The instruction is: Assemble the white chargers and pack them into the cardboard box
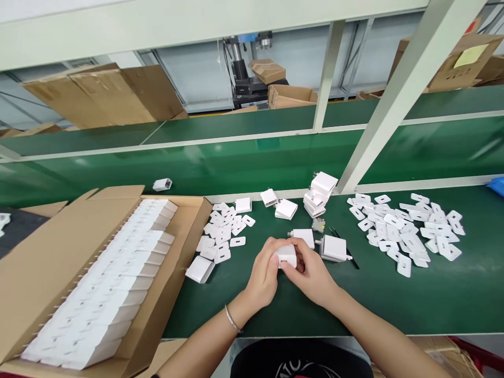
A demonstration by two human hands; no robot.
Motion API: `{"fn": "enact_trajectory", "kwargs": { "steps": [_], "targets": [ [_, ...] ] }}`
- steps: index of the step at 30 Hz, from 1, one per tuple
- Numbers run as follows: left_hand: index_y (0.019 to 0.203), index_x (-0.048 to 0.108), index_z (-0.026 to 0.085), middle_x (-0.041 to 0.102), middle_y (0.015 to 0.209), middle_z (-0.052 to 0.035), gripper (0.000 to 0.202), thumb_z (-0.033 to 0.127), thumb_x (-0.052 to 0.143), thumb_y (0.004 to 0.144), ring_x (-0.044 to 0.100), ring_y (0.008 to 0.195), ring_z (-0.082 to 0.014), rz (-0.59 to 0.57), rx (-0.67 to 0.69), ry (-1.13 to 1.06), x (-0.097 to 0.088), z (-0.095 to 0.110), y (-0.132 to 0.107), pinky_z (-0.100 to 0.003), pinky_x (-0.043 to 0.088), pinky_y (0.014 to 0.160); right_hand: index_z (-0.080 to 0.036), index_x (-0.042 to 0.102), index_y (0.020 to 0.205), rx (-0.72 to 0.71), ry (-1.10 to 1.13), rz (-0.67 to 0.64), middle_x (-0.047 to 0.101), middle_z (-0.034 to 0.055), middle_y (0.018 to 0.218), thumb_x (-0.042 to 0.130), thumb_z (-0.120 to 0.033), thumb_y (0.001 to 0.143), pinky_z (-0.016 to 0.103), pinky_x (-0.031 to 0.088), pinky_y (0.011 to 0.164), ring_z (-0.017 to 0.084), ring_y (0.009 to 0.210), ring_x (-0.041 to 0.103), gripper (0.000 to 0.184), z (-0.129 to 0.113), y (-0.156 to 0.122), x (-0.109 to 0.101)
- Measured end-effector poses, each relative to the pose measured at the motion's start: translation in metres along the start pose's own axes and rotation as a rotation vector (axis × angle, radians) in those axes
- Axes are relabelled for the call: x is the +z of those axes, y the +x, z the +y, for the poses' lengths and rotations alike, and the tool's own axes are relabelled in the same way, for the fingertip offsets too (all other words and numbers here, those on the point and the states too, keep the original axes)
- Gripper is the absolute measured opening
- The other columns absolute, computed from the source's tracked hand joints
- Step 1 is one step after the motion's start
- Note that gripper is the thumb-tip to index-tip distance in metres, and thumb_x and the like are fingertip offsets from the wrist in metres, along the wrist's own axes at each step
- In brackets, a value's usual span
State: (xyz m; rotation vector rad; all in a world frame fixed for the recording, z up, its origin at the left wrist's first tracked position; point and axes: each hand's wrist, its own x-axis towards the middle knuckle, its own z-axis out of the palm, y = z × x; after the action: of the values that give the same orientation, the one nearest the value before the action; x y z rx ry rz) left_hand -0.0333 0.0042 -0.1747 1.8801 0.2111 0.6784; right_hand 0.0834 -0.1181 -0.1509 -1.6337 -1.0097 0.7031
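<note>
A white charger housing (286, 255) is held between both hands over the green bench. My left hand (264, 270) wraps its left side, thumb on the near face. My right hand (313, 273) grips the right side, its thumb at the slot in the near end. Just beyond the hands lie a white charger (304, 237) and another charger with prongs (334, 248). Black tweezers (346, 251) rest beside that one. A small circuit board (318, 225) sits farther back. To the left, an open housing (200, 269) lies near white slotted end plates (224, 231).
An open cardboard box (185, 247) with rows of white chargers stands at left. A larger pile of end plates (409, 231) spreads at right. Stacked housings (319, 193) stand near a slanting white post (405, 100). One loose charger (162, 185) lies behind the box.
</note>
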Motion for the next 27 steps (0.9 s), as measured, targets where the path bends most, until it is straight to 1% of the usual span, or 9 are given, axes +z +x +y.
{"fn": "enact_trajectory", "kwargs": {
  "steps": [3, 5, 10, 13, 16, 19, 22, 24, 27],
  "targets": [
    [0.133, 0.061, 0.025, 0.064, 0.12, -0.0083, 0.043, 0.042, 0.026, 0.116, 0.059, 0.107, -0.0233, 0.008, -0.013, 0.005, -0.0022, 0.0034, 0.0011, -0.038, 0.048, 0.095, -0.023, 0.049, 0.138, -0.02, -0.052, -0.033, 0.067, 0.0062, 0.109, 0.072, -0.024, 0.086, 0.028, 0.048, 0.062, 0.017, 0.077, 0.062, 0.057, -0.0032, -0.0007, 0.003],
    [0.135, 0.061, 0.026, 0.064, 0.12, -0.0081, 0.043, 0.041, 0.026, 0.116, 0.058, 0.109, -0.0234, 0.01, -0.015, 0.006, -0.0033, 0.0044, 0.0016, -0.038, 0.048, 0.096, -0.023, 0.047, 0.14, -0.041, -0.062, -0.052, 0.065, 0.006, 0.109, 0.071, -0.021, 0.085, 0.028, 0.046, 0.06, 0.016, 0.074, 0.059, 0.061, -0.0041, -0.001, 0.0027],
    [0.136, 0.061, 0.025, 0.061, 0.111, -0.0074, 0.042, 0.043, 0.03, 0.115, 0.057, 0.096, -0.0215, -0.009, 0.029, 0.014, -0.0039, 0.0015, -0.0001, -0.035, 0.048, 0.087, -0.022, 0.051, 0.134, -0.095, 0.079, -0.054, 0.063, 0.0048, 0.099, 0.054, -0.041, 0.102, 0.032, 0.048, 0.066, 0.019, 0.078, 0.06, 0.037, -0.0007, -0.001, -0.0029],
    [0.135, 0.06, 0.025, 0.059, 0.11, -0.0072, 0.039, 0.045, 0.035, 0.114, 0.056, 0.094, -0.0214, -0.015, 0.058, 0.021, -0.0028, -0.0013, -0.0015, -0.034, 0.047, 0.084, -0.023, 0.054, 0.128, -0.115, 0.105, -0.039, 0.062, 0.0043, 0.093, 0.043, -0.053, 0.108, 0.036, 0.05, 0.076, 0.023, 0.089, 0.063, 0.037, 0.0026, -0.0005, -0.0047],
    [0.131, 0.062, 0.025, 0.057, 0.106, -0.0063, 0.038, 0.046, 0.036, 0.114, 0.055, 0.092, -0.0209, -0.007, 0.043, 0.005, -0.002, -0.0026, -0.0018, -0.033, 0.046, 0.082, -0.023, 0.054, 0.129, -0.11, 0.09, -0.046, 0.063, 0.0047, 0.095, 0.044, -0.056, 0.107, 0.035, 0.049, 0.072, 0.022, 0.084, 0.061, 0.04, 0.0032, -0.0002, -0.0037],
    [0.13, 0.064, 0.025, 0.056, 0.105, -0.0059, 0.039, 0.046, 0.035, 0.114, 0.054, 0.089, -0.0199, -0.003, 0.031, -0.018, -0.0023, -0.002, -0.0008, -0.032, 0.046, 0.079, -0.024, 0.052, 0.133, -0.049, 0.063, -0.066, 0.063, 0.0046, 0.098, 0.057, -0.046, 0.102, 0.03, 0.046, 0.061, 0.018, 0.074, 0.057, 0.039, 0.0009, -0.0002, -0.001],
    [0.13, 0.065, 0.026, 0.055, 0.103, -0.005, 0.038, 0.044, 0.036, 0.114, 0.053, 0.085, -0.0181, 0.004, 0.018, -0.041, -0.0031, -0.0008, 0.0006, -0.03, 0.045, 0.075, -0.025, 0.047, 0.139, -0.026, -0.024, -0.062, 0.063, 0.0043, 0.102, 0.07, -0.028, 0.088, 0.028, 0.045, 0.057, 0.015, 0.07, 0.055, 0.056, -0.0016, -0.0007, 0.001],
    [0.131, 0.065, 0.026, 0.054, 0.103, -0.0049, 0.038, 0.044, 0.036, 0.114, 0.053, 0.085, -0.018, 0.003, 0.015, -0.041, -0.0034, -0.0005, 0.0008, -0.03, 0.045, 0.074, -0.024, 0.045, 0.142, -0.041, -0.064, -0.062, 0.062, 0.0033, 0.101, 0.07, -0.02, 0.083, 0.028, 0.046, 0.057, 0.014, 0.067, 0.053, 0.065, -0.0024, -0.0013, 0.001],
    [0.132, 0.065, 0.026, 0.054, 0.104, -0.0054, 0.039, 0.046, 0.036, 0.114, 0.055, 0.087, -0.0188, -0.006, 0.019, -0.033, -0.003, -0.0011, 0.0, -0.031, 0.046, 0.076, -0.023, 0.045, 0.14, -0.062, -0.024, -0.079, 0.061, 0.0034, 0.099, 0.065, -0.019, 0.085, 0.029, 0.046, 0.058, 0.014, 0.066, 0.052, 0.059, -0.0031, -0.0014, -0.0003]
  ]
}}
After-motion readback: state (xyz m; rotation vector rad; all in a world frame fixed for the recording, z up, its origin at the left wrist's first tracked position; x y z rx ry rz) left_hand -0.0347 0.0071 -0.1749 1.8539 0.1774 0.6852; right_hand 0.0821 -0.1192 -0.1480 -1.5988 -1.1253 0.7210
